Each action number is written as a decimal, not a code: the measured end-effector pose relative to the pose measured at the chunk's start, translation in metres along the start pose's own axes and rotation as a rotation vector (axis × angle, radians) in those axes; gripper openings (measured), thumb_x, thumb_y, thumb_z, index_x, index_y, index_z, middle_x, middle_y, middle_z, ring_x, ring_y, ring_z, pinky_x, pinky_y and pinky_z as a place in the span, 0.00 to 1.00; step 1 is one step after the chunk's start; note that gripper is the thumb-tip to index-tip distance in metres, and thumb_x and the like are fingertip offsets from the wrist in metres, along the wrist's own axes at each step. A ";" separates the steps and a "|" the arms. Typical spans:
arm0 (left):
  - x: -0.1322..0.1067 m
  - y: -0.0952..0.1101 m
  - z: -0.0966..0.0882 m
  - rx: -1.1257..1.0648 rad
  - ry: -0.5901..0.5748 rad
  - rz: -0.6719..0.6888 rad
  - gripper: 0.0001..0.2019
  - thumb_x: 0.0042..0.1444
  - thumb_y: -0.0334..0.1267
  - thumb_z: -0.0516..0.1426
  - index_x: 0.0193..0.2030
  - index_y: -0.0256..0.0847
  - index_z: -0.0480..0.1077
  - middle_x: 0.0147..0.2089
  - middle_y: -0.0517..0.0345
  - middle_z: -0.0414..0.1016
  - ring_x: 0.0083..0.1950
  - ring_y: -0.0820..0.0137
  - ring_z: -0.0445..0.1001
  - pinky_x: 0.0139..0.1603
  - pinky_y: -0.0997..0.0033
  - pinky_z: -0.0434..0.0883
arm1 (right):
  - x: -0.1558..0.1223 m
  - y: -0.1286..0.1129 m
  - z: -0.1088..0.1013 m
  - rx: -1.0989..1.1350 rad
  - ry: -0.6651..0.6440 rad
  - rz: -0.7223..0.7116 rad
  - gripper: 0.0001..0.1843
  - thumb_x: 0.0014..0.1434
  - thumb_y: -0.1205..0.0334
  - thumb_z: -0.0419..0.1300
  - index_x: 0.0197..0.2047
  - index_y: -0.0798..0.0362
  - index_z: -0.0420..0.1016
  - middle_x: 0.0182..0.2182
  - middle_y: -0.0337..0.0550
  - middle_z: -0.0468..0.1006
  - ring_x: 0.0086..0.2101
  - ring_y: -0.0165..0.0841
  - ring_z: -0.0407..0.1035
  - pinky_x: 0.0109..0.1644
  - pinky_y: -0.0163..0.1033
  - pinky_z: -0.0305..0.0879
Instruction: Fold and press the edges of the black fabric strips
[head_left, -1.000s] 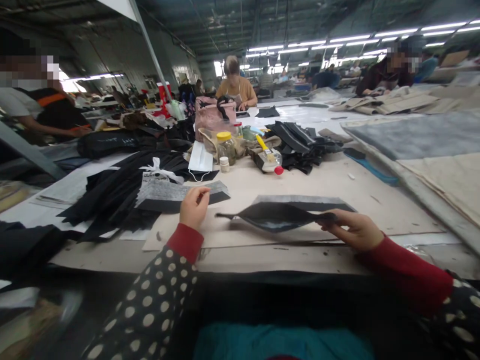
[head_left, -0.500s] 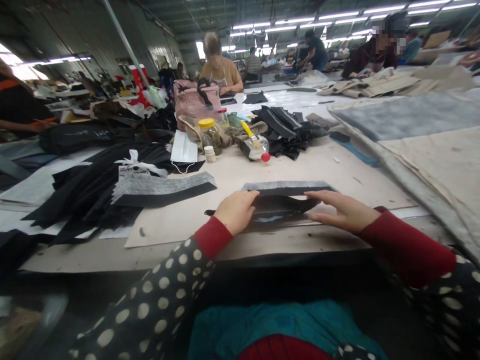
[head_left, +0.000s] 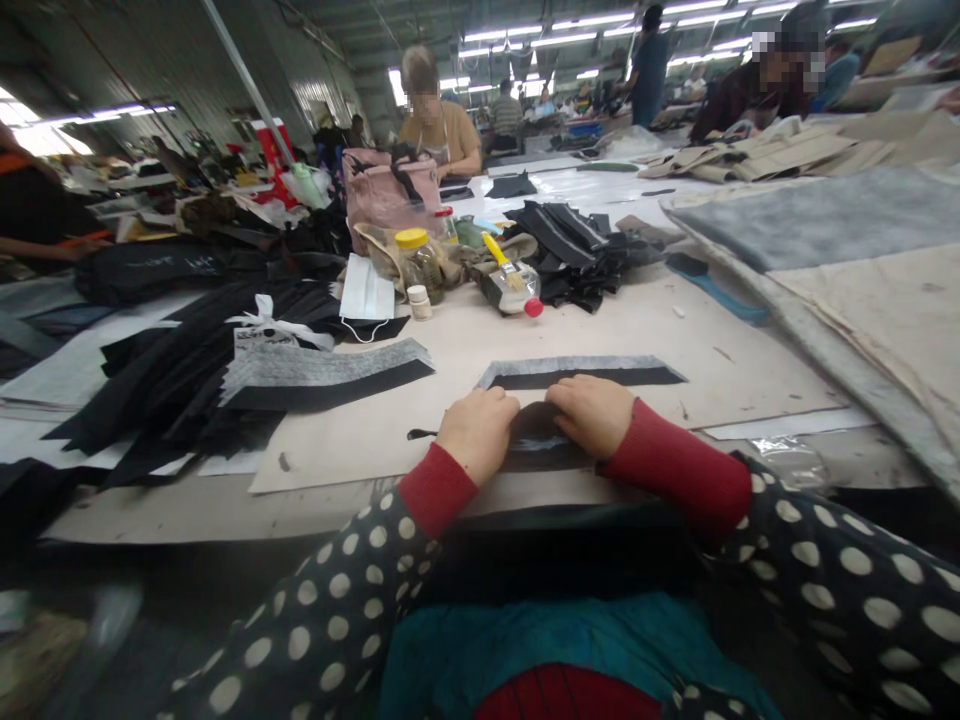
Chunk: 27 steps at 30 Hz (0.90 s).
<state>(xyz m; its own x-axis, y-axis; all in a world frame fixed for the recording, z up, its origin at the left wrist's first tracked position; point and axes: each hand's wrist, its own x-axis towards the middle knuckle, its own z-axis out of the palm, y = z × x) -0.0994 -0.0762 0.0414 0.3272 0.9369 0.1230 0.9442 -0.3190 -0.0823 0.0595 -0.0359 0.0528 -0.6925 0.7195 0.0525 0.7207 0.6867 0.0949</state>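
Observation:
Between my two hands, a dark strip of fabric (head_left: 536, 425) bows up off the table near its front edge. My left hand (head_left: 476, 432) is closed on the strip's left part, and a narrow dark end pokes out to the left of the fingers. Gripping it farther right is my right hand (head_left: 596, 412), fingers curled over the edge. Much of the strip is hidden under the hands. Just behind lies a flat black-and-grey fabric strip (head_left: 592, 371). To the left, a stack of similar black-and-grey strips (head_left: 337, 372) rests on the table.
Black fabric pieces (head_left: 180, 360) spread at the left. Behind stand a yellow-lidded jar (head_left: 420, 265), a small white bottle (head_left: 419, 302), a face mask (head_left: 367, 292), and a plastic bottle with a yellow brush (head_left: 510, 285). Layered fabric (head_left: 840, 230) covers the right. A co-worker (head_left: 442, 125) stands across the table.
My right hand has moved left, closer to my left hand, and its fingers have curled onto the fabric strip. The strip between the hands now bulges upward.

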 end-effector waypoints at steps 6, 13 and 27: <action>-0.011 0.003 0.008 0.000 0.055 0.051 0.08 0.55 0.29 0.47 0.34 0.40 0.66 0.33 0.57 0.68 0.37 0.67 0.65 0.36 0.68 0.65 | -0.014 -0.001 0.017 0.026 0.052 -0.052 0.09 0.53 0.72 0.49 0.31 0.56 0.70 0.31 0.45 0.70 0.34 0.34 0.63 0.35 0.36 0.55; -0.020 0.002 0.016 -0.043 0.097 0.125 0.11 0.56 0.29 0.46 0.38 0.40 0.68 0.37 0.56 0.69 0.40 0.67 0.63 0.40 0.68 0.66 | -0.021 -0.001 0.032 0.071 0.174 -0.168 0.09 0.54 0.72 0.50 0.30 0.56 0.71 0.30 0.45 0.68 0.33 0.35 0.59 0.36 0.37 0.57; -0.038 0.008 0.015 -0.035 0.135 0.222 0.16 0.53 0.29 0.47 0.48 0.31 0.65 0.48 0.49 0.69 0.48 0.64 0.65 0.49 0.65 0.66 | -0.034 -0.007 0.044 0.133 0.342 -0.300 0.15 0.56 0.71 0.46 0.42 0.63 0.71 0.32 0.50 0.69 0.34 0.36 0.60 0.38 0.41 0.64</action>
<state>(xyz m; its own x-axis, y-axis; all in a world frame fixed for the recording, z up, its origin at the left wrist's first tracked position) -0.1047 -0.1128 0.0217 0.5267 0.8165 0.2365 0.8485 -0.5219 -0.0877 0.0794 -0.0612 0.0071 -0.8254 0.4276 0.3687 0.4699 0.8822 0.0289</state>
